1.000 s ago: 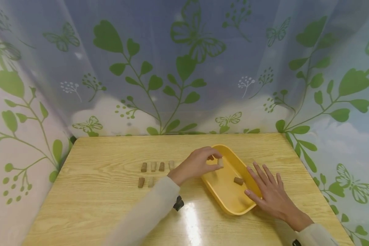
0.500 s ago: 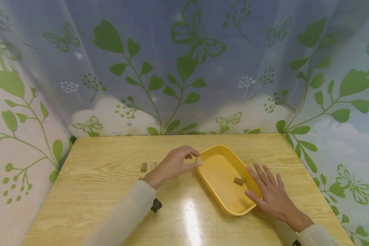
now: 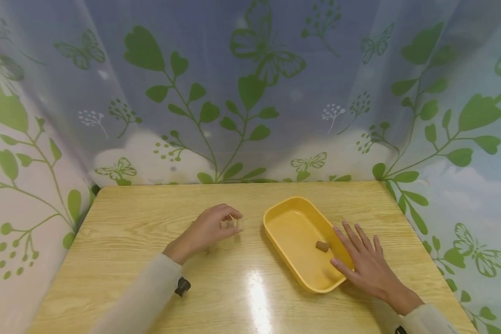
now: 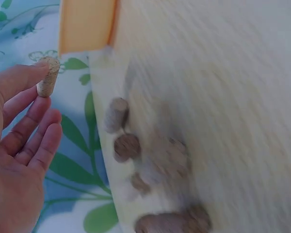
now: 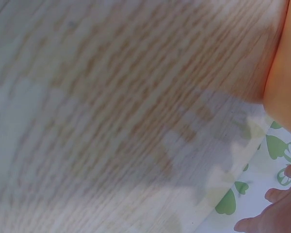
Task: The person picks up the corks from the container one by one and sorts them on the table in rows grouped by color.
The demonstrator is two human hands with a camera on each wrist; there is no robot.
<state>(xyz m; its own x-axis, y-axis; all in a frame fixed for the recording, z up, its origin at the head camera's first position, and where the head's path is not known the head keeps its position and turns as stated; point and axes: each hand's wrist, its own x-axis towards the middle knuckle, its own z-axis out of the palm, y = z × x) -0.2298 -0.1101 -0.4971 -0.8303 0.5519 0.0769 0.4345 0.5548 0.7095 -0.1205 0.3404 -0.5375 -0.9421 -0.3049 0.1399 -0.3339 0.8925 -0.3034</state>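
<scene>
My left hand point(image 3: 205, 231) pinches a pale tapered cork stopper point(image 4: 49, 77) between thumb and fingertips, over the table left of the yellow tray point(image 3: 285, 250). In the left wrist view, more corks lie on the tabletop beside that hand, among them a pale one point(image 4: 117, 115) and a brown one point(image 4: 126, 146); the rest are blurred. From the head camera, the left hand hides most of them. A dark brown cork point(image 3: 322, 246) lies on its side inside the tray. My right hand point(image 3: 367, 264) rests at the tray's right rim, fingers straight and spread.
The wooden table point(image 3: 121, 269) ends at a patterned curtain point(image 3: 217, 116) with green leaves and butterflies, which hangs along the back and both sides. A black wrist strap piece point(image 3: 182, 286) shows at the left cuff.
My left hand has moved left from above the tray, carrying the pale cork to the area of the corks on the table. The right hand and tray have stayed in place.
</scene>
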